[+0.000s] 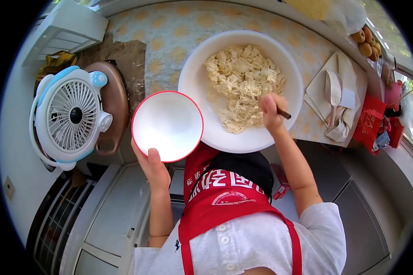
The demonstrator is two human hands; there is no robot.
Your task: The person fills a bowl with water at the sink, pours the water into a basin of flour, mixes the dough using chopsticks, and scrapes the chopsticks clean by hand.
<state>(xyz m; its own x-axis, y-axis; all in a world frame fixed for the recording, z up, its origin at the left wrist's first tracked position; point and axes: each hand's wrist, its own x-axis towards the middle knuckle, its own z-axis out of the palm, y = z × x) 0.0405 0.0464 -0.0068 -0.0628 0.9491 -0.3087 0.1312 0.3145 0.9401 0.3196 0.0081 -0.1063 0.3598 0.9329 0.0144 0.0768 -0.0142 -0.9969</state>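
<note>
My left hand [153,169] grips a white bowl with a red rim [167,126] by its lower left edge, thumb against the near side. The inside of this bowl is plain white, with nothing visible in it. My right hand [273,110] is closed around a dark brown wooden stick [284,113], its blunt end poking out to the right; the other end is hidden by the hand. That hand is over a large white basin [195,78]. Shaggy, crumbly dough [243,82] lies in the basin, touching or just under my right fingers.
A blue-and-white fan [75,114] stands on the left, beside a brown oval object [114,105]. To the right, a spatula-like white tool [333,89] lies on a folded cloth [319,96]. Further right are a red box [371,121] and several round brown fruits [366,48].
</note>
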